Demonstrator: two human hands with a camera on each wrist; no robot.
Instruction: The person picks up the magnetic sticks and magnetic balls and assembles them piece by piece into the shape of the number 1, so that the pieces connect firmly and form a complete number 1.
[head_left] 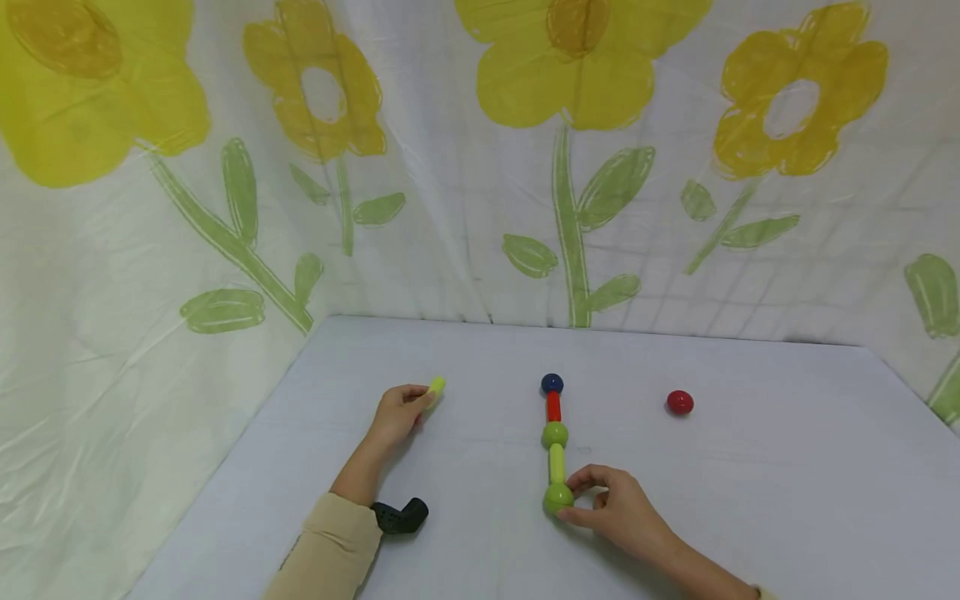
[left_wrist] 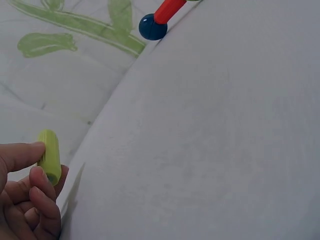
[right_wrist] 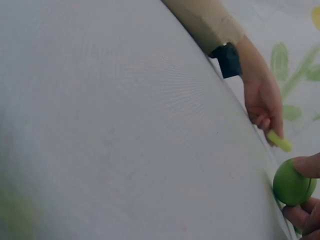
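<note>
Between thumb and fingers, my left hand (head_left: 397, 414) pinches a short yellow-green rod (head_left: 437, 387). Its hollow end shows in the left wrist view, where the rod (left_wrist: 49, 157) stands nearly upright. My right hand (head_left: 617, 510) grips a green ball (head_left: 558, 499) at the near end of a joined chain. From that ball a yellow-green rod (head_left: 557, 463) runs to a second green ball (head_left: 555, 435). Beyond it come a red rod (head_left: 553, 407) and a dark blue ball (head_left: 552, 383). In the right wrist view, thumb and fingers hold the near green ball (right_wrist: 291, 182) from two sides.
A loose red ball (head_left: 680, 402) lies on the white table (head_left: 750, 500), right of the chain. Behind the table hangs a white cloth (head_left: 450, 275) printed with yellow flowers. A dark wrist device (head_left: 401, 517) juts from the left sleeve.
</note>
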